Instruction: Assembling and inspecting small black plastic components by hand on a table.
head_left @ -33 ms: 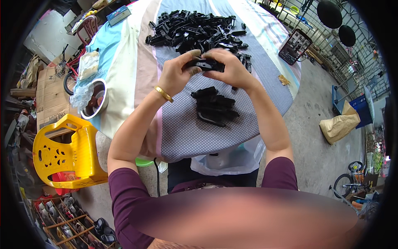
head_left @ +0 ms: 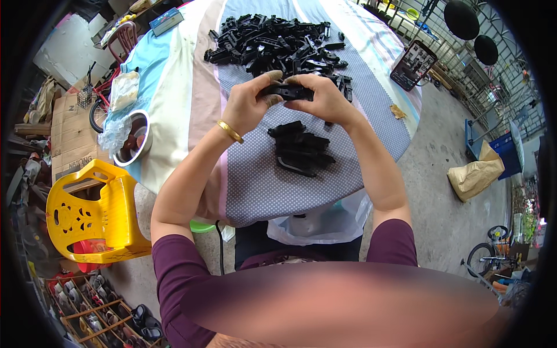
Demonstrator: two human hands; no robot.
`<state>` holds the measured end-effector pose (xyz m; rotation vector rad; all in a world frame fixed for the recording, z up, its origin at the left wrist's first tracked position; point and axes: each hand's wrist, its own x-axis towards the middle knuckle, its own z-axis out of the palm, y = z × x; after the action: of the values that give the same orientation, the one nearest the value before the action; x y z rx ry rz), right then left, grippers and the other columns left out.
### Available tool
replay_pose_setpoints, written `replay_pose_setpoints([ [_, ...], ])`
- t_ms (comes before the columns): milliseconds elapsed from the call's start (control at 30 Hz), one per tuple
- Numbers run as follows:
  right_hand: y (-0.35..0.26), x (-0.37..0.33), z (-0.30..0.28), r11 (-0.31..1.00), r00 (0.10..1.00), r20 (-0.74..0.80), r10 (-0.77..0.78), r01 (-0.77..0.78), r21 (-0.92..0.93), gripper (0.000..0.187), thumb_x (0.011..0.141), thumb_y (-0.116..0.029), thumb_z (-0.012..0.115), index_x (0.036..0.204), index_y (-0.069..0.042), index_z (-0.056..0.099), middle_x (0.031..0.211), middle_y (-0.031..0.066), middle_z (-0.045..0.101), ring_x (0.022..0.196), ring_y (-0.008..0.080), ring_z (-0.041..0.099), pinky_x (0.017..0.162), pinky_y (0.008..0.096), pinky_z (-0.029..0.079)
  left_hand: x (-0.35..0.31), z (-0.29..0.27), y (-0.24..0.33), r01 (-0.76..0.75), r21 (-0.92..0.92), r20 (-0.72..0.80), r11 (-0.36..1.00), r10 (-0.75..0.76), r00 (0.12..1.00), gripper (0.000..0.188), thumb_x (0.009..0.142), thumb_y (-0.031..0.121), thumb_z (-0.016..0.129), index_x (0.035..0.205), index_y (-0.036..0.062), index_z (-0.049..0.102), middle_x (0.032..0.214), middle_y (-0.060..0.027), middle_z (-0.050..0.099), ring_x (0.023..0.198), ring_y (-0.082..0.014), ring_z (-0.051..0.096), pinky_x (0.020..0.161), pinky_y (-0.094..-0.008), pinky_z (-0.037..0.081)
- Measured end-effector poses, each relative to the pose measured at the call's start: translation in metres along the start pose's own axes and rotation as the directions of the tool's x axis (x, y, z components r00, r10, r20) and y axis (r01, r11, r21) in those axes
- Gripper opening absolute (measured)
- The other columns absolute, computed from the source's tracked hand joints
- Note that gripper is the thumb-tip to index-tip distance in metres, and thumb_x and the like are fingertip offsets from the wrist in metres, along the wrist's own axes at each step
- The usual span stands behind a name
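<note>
Both forearms are reaching up from the near edge and meeting over the middle of the counter (head_left: pixel 191 98), which is lying under a striped and dotted cloth. The left hand (head_left: pixel 248 105) is curling in from the left, wrist bent, a gold bangle (head_left: pixel 230 131) sitting on it, fingertips closing on the left end of a black plastic part (head_left: pixel 285 91). The right hand (head_left: pixel 326 100) is coming in from the right, fingers folding over the part's right end, thumb tucking underneath. So the two hands are pinching the same part between them, holding it in the air just above the cloth.

Just near of the hands, a small stack of black parts (head_left: pixel 299 148) is resting on the dotted cloth. Farther off, a big heap of black parts (head_left: pixel 278 43) is spreading across the far side of the counter, its near edge almost touching the knuckles.

On the left edge of the counter a metal bowl (head_left: pixel 134 139) is sitting with a crumpled plastic bag (head_left: pixel 119 110) over it. A yellow plastic chair (head_left: pixel 93 211) is standing on the floor, near left.

The part's middle is showing, but both ends are disappearing under the fingers, so its full shape is hard to make out. The near bottom of the view is blurring out completely.
</note>
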<state>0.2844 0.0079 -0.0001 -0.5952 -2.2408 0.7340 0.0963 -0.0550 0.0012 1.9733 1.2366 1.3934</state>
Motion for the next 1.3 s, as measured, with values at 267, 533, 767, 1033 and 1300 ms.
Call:
replay_pose_setpoints([
  [267,-0.015,0.001,0.001,0.961,0.986,-0.098,-0.133,0.104,-0.258,0.035,0.069,-0.015,0.075,0.100,-0.002,0.063,0.082,0.0072,0.063,0.076,0.0184,0.060,0.068,0.0301,0.047,0.000,-0.007,0.010,-0.151,0.208,-0.006,0.966,0.155,0.988,0.039,0.073,0.004,0.069,0.111,0.0018,0.059,0.092,-0.0157,0.065,0.081,-0.0202,0.066,0.069,-0.0279,0.051],
  [533,0.025,0.007,-0.016,0.915,0.961,-0.171,0.217,-0.140,0.378,0.026,0.082,-0.020,0.063,0.103,-0.004,0.063,0.095,0.0053,0.065,0.085,0.0162,0.061,0.077,0.0281,0.048,-0.007,-0.008,0.016,-0.027,0.074,0.475,0.997,-0.011,0.880,0.033,0.072,0.017,0.074,0.102,0.0076,0.065,0.089,-0.0100,0.065,0.075,-0.0173,0.061,0.067,-0.0284,0.049],
  [767,0.025,0.003,0.027,0.673,0.993,0.057,-0.107,0.115,-0.730,0.026,0.071,-0.019,0.066,0.096,-0.011,0.063,0.084,0.0005,0.057,0.088,0.0210,0.053,0.078,0.0333,0.045,0.020,-0.004,0.004,0.002,0.283,0.294,0.959,-0.088,0.952,0.020,0.076,0.003,0.064,0.096,0.0053,0.065,0.091,-0.0071,0.061,0.083,-0.0188,0.058,0.076,-0.0283,0.047],
  [1033,0.018,0.000,0.021,0.645,0.992,0.076,-0.097,0.121,-0.755,0.017,0.071,-0.013,0.062,0.088,-0.008,0.062,0.081,0.0031,0.059,0.087,0.0203,0.053,0.078,0.0355,0.042,0.052,0.012,-0.059,-0.348,0.748,0.343,0.565,0.120,0.932,0.025,0.070,0.002,0.059,0.094,0.0077,0.061,0.104,-0.0096,0.056,0.096,-0.0272,0.052,0.087,-0.0339,0.044],
  [1300,0.006,0.005,0.006,0.949,0.908,-0.384,-0.168,0.044,-0.312,0.031,0.070,-0.011,0.069,0.098,-0.003,0.060,0.082,0.0083,0.060,0.075,0.0218,0.057,0.068,0.0312,0.048,0.029,-0.004,-0.026,0.356,0.053,-0.022,0.933,-0.356,0.934,0.012,0.087,0.008,0.054,0.098,0.0055,0.057,0.090,-0.0069,0.059,0.066,-0.0150,0.061,0.054,-0.0291,0.049],
])
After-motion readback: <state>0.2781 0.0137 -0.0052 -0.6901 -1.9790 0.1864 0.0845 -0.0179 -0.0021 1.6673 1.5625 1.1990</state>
